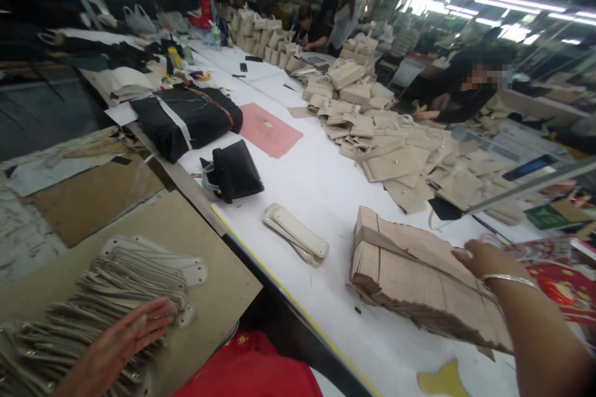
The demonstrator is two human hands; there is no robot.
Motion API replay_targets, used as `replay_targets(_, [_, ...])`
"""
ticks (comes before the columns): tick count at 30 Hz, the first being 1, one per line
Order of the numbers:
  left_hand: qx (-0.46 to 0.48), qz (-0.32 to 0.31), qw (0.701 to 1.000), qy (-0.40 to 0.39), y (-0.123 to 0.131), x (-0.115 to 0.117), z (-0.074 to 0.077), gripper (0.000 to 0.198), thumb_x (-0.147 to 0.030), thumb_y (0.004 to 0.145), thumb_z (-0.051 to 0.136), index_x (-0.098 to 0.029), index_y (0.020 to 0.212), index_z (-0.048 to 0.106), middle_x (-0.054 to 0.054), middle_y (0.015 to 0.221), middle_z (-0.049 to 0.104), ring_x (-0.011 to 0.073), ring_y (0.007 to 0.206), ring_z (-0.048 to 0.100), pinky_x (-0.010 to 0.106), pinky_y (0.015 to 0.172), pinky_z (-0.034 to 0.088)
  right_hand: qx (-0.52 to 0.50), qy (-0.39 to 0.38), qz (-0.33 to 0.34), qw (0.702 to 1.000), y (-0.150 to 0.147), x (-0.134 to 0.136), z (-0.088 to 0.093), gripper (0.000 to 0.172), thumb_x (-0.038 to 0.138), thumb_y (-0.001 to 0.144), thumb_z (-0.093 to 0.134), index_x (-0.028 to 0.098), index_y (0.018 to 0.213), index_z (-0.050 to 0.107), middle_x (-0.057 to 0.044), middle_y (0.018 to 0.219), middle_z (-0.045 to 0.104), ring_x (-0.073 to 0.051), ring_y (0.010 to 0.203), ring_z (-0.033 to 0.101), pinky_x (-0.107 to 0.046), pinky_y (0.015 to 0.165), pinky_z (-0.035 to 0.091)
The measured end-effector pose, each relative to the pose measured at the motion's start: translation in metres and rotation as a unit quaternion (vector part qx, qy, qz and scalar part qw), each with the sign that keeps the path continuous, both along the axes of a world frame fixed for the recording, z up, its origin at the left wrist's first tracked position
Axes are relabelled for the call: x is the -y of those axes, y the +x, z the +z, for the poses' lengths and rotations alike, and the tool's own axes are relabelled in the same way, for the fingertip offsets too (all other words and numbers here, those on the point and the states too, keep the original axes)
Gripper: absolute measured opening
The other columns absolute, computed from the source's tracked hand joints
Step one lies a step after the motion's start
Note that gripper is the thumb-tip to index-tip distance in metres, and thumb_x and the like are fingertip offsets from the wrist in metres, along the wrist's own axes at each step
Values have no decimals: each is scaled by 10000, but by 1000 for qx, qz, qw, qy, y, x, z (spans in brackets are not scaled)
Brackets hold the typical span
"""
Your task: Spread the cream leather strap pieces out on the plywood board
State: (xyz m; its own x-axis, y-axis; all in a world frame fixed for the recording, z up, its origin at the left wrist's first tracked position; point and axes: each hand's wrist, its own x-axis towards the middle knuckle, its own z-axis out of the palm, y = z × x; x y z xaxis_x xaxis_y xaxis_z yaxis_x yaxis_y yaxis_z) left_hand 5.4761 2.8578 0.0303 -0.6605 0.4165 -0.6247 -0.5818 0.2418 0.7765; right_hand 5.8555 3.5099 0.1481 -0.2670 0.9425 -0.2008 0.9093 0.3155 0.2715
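Observation:
At the lower left, my left hand (135,335) is flat with fingers stretched out, lying against a row of beige handle-like strips (116,279) with small metal studs. They are piled on a tan board (223,273). On the right, my right hand (484,260), with a bangle at the wrist, is at the far edge of a banded bundle of thin brown sheets (419,273). Its fingers are bent, partly hidden and blurred, so whether they grip the bundle is unclear. Between the hands, a few beige studded strips (298,232) lie stacked on the white table (298,180).
A small black bag (236,173) stands near a black wrapped bundle (186,115) and a pink sheet (272,130). Beige bag pieces (395,149) are heaped along the far side. Across the table a co-worker (465,87) is at work. A yellow piece (442,379) lies close by.

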Motion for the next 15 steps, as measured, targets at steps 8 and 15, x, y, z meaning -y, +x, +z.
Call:
replay_targets(8, [91,-17,995,23,57,-59,-28,655,-694,489,773,-249,966,711,74,1102,670,286,1064,604,364,914,504,-192,-237,211,929,-276,143,-94,525,366,765,682,119,1210,554,-144,1269,568,-205,1047,591,-279,914,434])
replay_targets(15, [68,48,996,-32,78,-14,-25,708,-614,452,816,-115,934,675,162,1045,650,283,942,632,348,802,498,-50,-341,151,927,-328,132,-197,571,623,725,603,69,860,635,-237,986,658,-319,853,658,-412,724,520])
